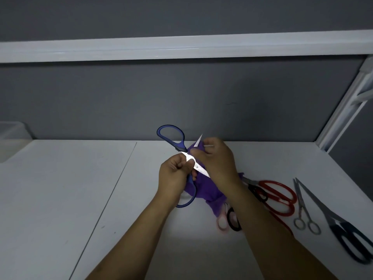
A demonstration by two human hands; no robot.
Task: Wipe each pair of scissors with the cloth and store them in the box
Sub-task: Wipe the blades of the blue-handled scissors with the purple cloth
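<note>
Blue-handled scissors [171, 136] are held spread open above the middle of the white table. My left hand [173, 174] grips them near the pivot and lower handle. My right hand [219, 160] holds a purple cloth [203, 188] wrapped round one blade, whose tip pokes out above the fingers. The cloth hangs down below both hands. A translucent box [12, 138] stands at the far left edge of the table.
To the right on the table [70, 188] lie red-handled scissors [276, 193], small all-metal scissors [302, 207] and large dark-handled scissors [347, 237]. Pink-handled [222, 222] and black-handled [233, 219] scissors peek out under my right forearm. A grey partition rises behind.
</note>
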